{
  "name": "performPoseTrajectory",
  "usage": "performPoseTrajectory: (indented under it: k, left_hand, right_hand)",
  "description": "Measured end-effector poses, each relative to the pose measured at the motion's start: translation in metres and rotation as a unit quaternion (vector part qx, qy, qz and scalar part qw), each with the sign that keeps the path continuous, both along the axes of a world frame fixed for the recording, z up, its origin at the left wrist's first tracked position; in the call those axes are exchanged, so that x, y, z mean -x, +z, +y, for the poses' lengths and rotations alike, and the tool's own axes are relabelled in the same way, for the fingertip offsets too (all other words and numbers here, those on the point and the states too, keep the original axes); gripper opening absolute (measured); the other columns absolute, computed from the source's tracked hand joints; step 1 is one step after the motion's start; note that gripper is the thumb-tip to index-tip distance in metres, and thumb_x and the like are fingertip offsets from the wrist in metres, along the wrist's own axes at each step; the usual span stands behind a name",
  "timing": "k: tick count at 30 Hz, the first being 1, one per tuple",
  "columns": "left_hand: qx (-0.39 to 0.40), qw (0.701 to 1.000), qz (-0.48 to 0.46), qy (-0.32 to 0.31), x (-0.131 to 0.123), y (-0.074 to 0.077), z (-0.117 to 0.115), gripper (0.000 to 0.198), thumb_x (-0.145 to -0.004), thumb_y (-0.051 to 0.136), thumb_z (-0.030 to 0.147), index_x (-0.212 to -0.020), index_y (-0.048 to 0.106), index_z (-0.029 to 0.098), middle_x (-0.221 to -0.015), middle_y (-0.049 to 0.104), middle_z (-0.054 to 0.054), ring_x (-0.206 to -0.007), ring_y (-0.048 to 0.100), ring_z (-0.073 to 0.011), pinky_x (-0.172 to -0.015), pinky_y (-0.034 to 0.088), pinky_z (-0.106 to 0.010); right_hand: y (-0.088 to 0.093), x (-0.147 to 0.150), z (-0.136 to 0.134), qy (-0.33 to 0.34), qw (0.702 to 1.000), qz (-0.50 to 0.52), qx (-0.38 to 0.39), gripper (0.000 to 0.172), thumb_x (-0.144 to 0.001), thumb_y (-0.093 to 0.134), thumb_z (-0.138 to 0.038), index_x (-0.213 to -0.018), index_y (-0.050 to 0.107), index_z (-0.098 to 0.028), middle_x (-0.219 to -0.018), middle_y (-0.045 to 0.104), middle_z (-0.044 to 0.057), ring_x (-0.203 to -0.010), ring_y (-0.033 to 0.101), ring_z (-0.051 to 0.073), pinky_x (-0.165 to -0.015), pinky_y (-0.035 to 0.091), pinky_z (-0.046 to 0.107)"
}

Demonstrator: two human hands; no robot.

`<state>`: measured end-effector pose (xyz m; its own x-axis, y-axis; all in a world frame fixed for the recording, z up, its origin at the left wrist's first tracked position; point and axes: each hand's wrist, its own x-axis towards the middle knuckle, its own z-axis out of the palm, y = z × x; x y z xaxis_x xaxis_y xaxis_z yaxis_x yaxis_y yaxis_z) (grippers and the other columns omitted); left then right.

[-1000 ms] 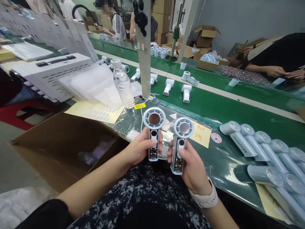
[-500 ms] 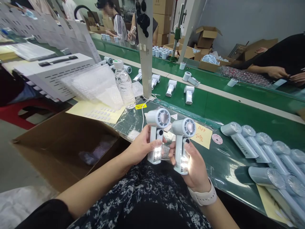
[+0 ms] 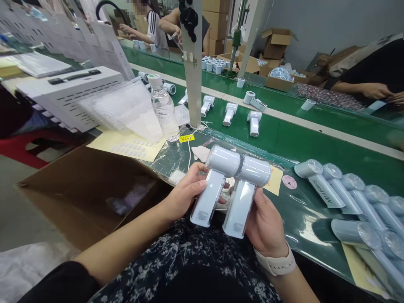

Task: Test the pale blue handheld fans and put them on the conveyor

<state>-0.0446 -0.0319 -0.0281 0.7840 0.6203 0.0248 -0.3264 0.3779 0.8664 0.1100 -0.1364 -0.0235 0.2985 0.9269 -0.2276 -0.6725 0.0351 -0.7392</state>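
Since the earlier frame, the pale-blue glossy plastic handheld fan (image 3: pixel 214 185) and the matching pale-blue plastic fan (image 3: pixel 243 195) beside it have rotated, their lit panels giving way to smooth, printed handle faces. The person's left hand (image 3: pixel 187 190) and right hand (image 3: pixel 265 223) each keep fingers curled around one handle. Both units are raised, heads side by side, at the near edge of the dark-green workbench (image 3: pixel 295 223).

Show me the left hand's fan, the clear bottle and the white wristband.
Fan (image 3: pixel 208 198), head view, on its handle.
Clear bottle (image 3: pixel 165 111), head view, its body.
White wristband (image 3: pixel 279 263), head view, its strap.
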Motion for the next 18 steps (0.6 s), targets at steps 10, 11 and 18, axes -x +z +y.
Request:
performPoseTrajectory:
  k: [10, 11, 18]
  left_hand:
    - [0.111, 0.991, 0.028, -0.067, -0.001, 0.009, -0.001, 0.056, -0.059, 0.092, 0.031, -0.102, 0.061, 0.014, -0.083, 0.061, -0.001, -0.074, 0.065, -0.0147, -0.07, 0.053, -0.026]
    - [0.116, 0.991, 0.026, -0.064, -0.001, 0.008, 0.0, 0.056, -0.057, 0.093, 0.034, -0.098, 0.061, 0.014, -0.081, 0.059, 0.0, -0.071, 0.063, -0.0128, -0.067, 0.052, -0.023]
    - [0.121, 0.989, 0.008, -0.082, -0.007, 0.003, -0.003, 0.054, -0.082, 0.062, 0.063, -0.093, 0.065, 0.01, -0.078, 0.067, -0.008, -0.068, 0.066, -0.017, -0.065, 0.058, -0.028]
  right_hand:
    - [0.004, 0.0, -0.002, 0.024, 0.999, 0.026, -0.007, 0.029, -0.088, 0.05, -0.04, -0.08, 0.07, -0.021, -0.076, 0.067, 0.004, -0.068, 0.06, 0.017, -0.067, 0.054, 0.03]
    - [0.006, 0.0, -0.002, 0.027, 0.999, 0.026, -0.009, 0.029, -0.089, 0.048, -0.04, -0.082, 0.069, -0.02, -0.074, 0.067, 0.004, -0.065, 0.059, 0.016, -0.064, 0.053, 0.029]
    - [0.011, 0.001, -0.003, 0.025, 0.999, 0.02, -0.022, 0.03, -0.09, 0.044, -0.042, -0.087, 0.063, -0.019, -0.073, 0.067, 0.006, -0.059, 0.058, 0.017, -0.056, 0.05, 0.03]
